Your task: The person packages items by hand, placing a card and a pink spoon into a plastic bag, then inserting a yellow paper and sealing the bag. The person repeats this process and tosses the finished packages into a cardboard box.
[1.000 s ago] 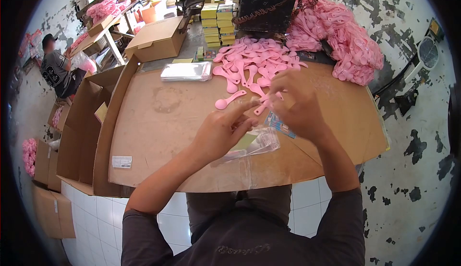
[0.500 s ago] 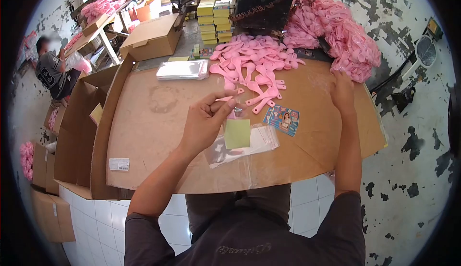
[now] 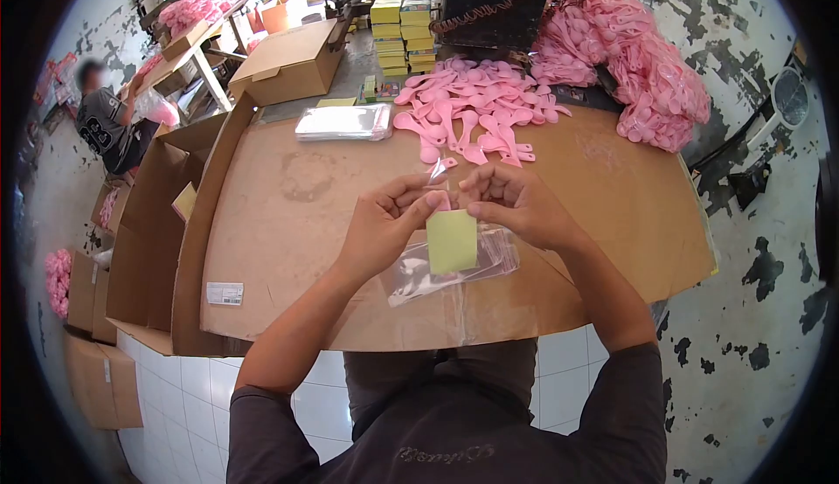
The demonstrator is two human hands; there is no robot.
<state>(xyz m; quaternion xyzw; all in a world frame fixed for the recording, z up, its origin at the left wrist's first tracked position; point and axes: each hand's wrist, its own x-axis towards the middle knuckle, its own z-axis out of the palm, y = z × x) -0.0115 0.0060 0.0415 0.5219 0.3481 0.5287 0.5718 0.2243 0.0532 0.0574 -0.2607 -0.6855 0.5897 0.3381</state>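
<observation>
My left hand (image 3: 384, 222) pinches the upper left of a small clear bag holding a yellow-green card (image 3: 453, 242) and a pink spoon (image 3: 444, 165), whose holed handle end sticks up above the fingers. At the bag's upper right edge, my right hand (image 3: 516, 204) is closed with thumb and fingers on the same packet. Beneath the card, a stack of clear plastic bags (image 3: 419, 276) lies on the cardboard tabletop (image 3: 288, 248). Just beyond my hands spreads a loose pile of pink spoons (image 3: 476, 100).
Bagged pink spoons (image 3: 655, 73) heap at the back right. Another stack of clear bags (image 3: 343, 123) lies behind my left hand. Open cardboard boxes (image 3: 157, 248) stand at the left edge. Card stacks (image 3: 386, 34) rise at the back. A person (image 3: 109, 121) sits far left.
My right hand has come from the bagged heap at the right to the packet and closed on it. The blue picture cards are no longer visible. The view has shifted slightly.
</observation>
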